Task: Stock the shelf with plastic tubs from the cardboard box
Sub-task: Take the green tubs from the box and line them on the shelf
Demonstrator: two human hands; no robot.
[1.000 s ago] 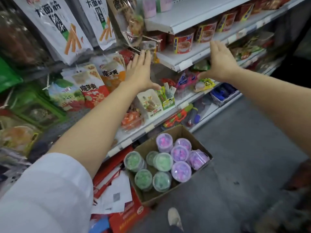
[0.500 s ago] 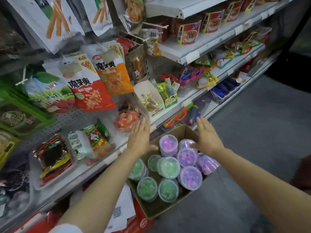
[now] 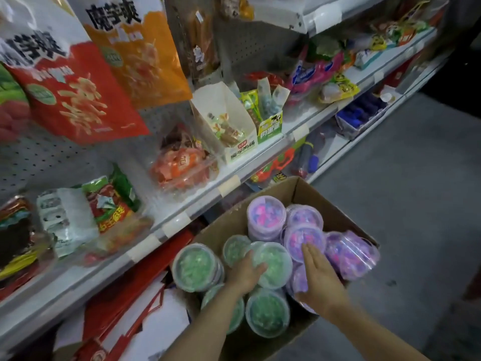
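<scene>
An open cardboard box (image 3: 308,190) stands on the floor below the white shelf (image 3: 260,162). It holds several round clear tubs: green ones (image 3: 195,267) on the left and purple ones (image 3: 265,214) on the right, one of them (image 3: 351,254) tipped on its side. My left hand (image 3: 247,274) lies on the left edge of the middle green tub (image 3: 277,267), fingers spread on its lid. On that tub's right side my right hand (image 3: 317,280) is flat, its fingertips on a purple tub (image 3: 304,238). Neither hand has closed on a tub.
Snack bags (image 3: 78,100) hang on the pegboard above the shelf. Clear bins of snacks (image 3: 179,162) and small display cartons (image 3: 229,126) fill the shelf. Red paper bags (image 3: 125,308) lie left of the box. Grey floor (image 3: 403,178) stretches to the right.
Both hands came down from the upper shelf to the box and now rest on the tubs. The view has dropped and moved closer to the box.
</scene>
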